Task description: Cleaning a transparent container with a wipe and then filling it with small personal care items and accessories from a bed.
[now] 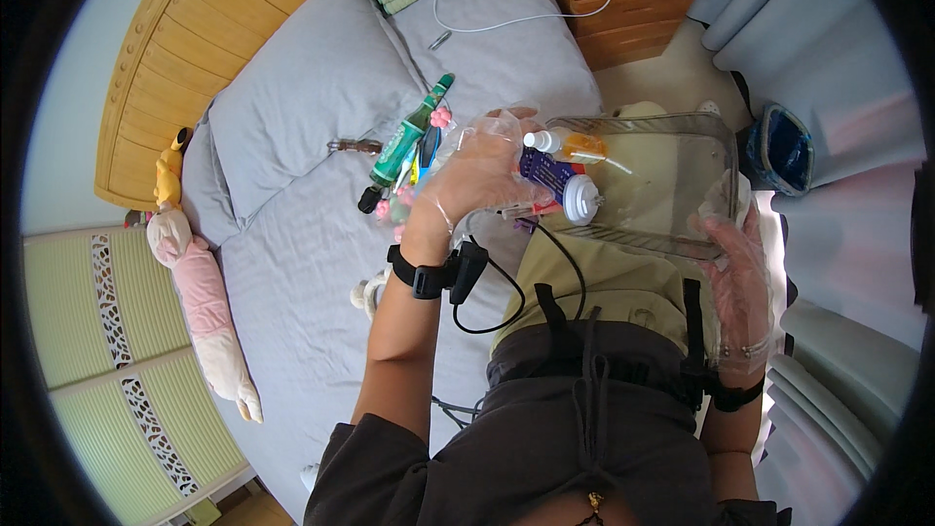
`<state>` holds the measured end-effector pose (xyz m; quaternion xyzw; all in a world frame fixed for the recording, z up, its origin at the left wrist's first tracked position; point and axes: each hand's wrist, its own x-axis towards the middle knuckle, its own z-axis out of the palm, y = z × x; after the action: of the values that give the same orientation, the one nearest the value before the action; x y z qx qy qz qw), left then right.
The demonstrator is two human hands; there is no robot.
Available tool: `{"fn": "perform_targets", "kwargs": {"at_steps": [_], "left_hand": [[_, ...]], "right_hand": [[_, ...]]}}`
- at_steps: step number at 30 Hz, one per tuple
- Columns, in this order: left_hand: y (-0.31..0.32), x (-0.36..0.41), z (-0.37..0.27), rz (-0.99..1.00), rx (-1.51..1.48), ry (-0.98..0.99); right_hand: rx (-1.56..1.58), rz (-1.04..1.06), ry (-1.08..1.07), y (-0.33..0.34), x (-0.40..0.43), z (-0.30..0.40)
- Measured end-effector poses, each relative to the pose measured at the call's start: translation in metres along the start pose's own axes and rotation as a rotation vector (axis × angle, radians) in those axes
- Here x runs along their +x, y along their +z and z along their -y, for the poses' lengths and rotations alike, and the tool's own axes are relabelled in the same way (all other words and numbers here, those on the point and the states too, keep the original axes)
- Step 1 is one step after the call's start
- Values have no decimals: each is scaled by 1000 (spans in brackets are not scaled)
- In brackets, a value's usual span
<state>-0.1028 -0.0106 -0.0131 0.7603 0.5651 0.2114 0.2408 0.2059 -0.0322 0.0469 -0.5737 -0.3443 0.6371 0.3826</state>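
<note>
A clear plastic bin (650, 175) is held tilted in front of my lap. My right hand (738, 263), in a transparent disposable glove, grips its right end. My left hand (486, 168), gloved likewise, curves around the bin's left end, with its thumb against a dark blue printed box (544, 169). Whether those fingers grip the box or the bin's rim is hidden. Gathered at that end are a small white-capped bottle of orange liquid (577, 146) and a round white plastic piece (581, 199). A green glass bottle (409, 135) lies on the bed beyond my left hand.
Pink flower-shaped pieces (440, 117) and a brown item (356, 146) lie on the grey bedsheet (307, 292). A black cable (522, 299) hangs from my left wrist strap. A wooden nightstand (621, 0) and a lined waste bin (781, 150) stand beside the bed.
</note>
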Motion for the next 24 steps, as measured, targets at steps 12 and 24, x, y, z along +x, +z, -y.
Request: {"fn": "perform_targets", "kwargs": {"at_steps": [12,24], "left_hand": [[-14,-11,-12,-193,148,-65],[-7,-11,-8,-212,49,-88]], "right_hand": [[0,30,-43,-2,-2,-4],[185,-9,76,-7,6,-12]]}}
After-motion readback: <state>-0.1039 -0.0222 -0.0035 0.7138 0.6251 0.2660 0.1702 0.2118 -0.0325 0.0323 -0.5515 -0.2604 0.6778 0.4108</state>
